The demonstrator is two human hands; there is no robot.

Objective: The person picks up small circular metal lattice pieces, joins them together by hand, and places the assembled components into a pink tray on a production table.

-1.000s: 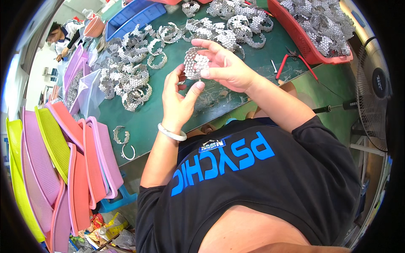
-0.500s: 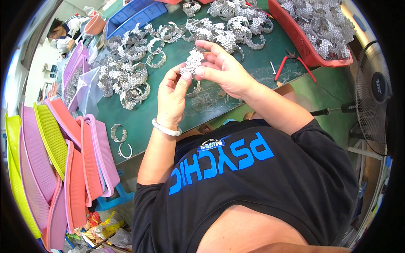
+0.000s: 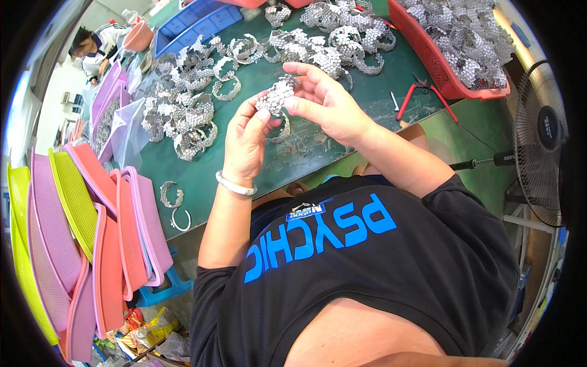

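Observation:
A silver cuff bracelet point(image 3: 276, 96) with a scaly, honeycomb-like surface is held above the green table. My left hand point(image 3: 247, 137) pinches its lower left part between thumb and fingers. On the other side, my right hand point(image 3: 327, 104) grips its edge between thumb and curled fingers, partly covering it. Loose piles of similar bracelets lie beyond the hands, one heap point(image 3: 180, 119) to the left and another point(image 3: 330, 46) at the far side. Two single open cuffs point(image 3: 173, 196) rest near the table's left front edge.
A red basket point(image 3: 449, 92) heaped with silver bracelets stands at the far right, with red-handled pliers point(image 3: 428, 98) beside it. Blue bins point(image 3: 202, 30) sit at the back. Stacked coloured baskets point(image 3: 116, 244) fill the left. A fan point(image 3: 541, 128) is on the right; another person point(image 3: 95, 49) sits far left.
The bracelet has turned in my fingers and shows a broader scaly face, with its curved end hanging lower. My left hand has shifted slightly left and down.

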